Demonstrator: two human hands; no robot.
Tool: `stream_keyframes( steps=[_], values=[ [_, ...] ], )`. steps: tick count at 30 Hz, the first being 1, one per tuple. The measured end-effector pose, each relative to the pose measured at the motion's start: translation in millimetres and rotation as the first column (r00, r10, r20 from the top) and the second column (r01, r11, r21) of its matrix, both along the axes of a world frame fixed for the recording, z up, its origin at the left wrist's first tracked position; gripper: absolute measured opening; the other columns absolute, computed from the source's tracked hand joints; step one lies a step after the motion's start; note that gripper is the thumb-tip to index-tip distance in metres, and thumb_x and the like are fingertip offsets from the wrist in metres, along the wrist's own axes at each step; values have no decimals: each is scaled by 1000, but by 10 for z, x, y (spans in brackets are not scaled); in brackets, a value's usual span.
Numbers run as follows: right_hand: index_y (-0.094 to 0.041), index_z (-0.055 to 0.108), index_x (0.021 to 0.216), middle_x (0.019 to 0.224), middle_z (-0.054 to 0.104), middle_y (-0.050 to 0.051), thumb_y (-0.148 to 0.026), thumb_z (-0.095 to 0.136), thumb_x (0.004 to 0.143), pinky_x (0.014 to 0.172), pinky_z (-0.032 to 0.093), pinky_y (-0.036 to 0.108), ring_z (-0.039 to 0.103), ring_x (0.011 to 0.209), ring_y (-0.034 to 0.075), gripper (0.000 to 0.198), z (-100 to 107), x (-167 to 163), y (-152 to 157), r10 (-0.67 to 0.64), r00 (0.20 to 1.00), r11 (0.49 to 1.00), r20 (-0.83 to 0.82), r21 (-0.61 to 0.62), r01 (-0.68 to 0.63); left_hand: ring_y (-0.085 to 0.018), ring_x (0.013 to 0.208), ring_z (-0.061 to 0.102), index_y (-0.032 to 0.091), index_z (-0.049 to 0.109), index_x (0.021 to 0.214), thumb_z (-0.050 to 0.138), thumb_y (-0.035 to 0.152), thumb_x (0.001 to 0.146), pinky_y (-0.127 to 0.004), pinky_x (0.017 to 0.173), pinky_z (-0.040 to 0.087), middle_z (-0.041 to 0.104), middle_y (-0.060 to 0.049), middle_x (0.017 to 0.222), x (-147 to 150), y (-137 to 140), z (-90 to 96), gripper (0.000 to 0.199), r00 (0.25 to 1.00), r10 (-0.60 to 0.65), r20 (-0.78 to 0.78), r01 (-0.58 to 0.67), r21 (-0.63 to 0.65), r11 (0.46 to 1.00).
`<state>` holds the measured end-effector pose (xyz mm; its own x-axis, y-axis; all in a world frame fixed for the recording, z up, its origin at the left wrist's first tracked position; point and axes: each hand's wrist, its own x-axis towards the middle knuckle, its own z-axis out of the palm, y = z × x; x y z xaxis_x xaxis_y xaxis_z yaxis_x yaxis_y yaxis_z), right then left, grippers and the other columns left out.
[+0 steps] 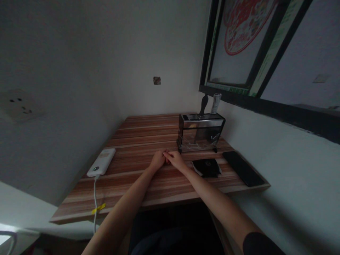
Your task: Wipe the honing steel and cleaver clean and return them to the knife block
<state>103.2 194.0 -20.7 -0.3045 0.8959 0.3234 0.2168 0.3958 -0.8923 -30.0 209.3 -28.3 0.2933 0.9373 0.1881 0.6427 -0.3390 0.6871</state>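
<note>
My left hand (158,158) and my right hand (174,158) rest together on the wooden table, near its middle. Their fingers are curled in and meet between them, the right fingers lying against the left hand. No object shows in either hand. Right of my right hand lies a small black packet (206,167) with whitish edges. Just beyond it stands a knife block (202,132) with clear sides, with a black handle (204,105) and a pale wrapped handle (216,103) sticking out of the top.
A white power bank (102,163) lies at the table's left edge; its white cable (95,198) runs off the front past yellow tape (98,208). A black phone (243,168) lies at the right edge. Walls border the wood-grain table (143,132), with a dark-framed window (255,85) at right.
</note>
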Motion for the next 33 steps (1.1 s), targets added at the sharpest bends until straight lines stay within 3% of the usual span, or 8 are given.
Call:
stream_keyframes(
  steps=[12,23,33],
  values=[
    [-19,50,46,41,51,-2,-60,50,82,49,39,22,51,43,11,55,7,0,-12,12,1000,1000,-12,-16,-13,-19,93,61,14,56,114,54,31,91,-39,80,53,60,-8,112,3,-14,18,29,1000,3,-16,-3,22,1000],
    [-19,50,46,41,52,-2,-60,49,83,49,40,23,51,42,11,55,5,0,-14,16,1000,999,-21,-29,-16,-16,83,63,13,59,104,54,30,91,-35,75,53,64,-5,97,9,-31,45,22,1000,11,3,-11,44,999],
    [-20,50,46,42,52,-2,-61,48,83,51,40,23,52,43,12,55,-3,3,-8,20,1000,999,-13,-26,-21,-19,94,61,14,55,115,55,31,90,-39,80,53,60,-8,112,11,-20,29,29,1000,18,20,-18,19,1000]
  ],
)
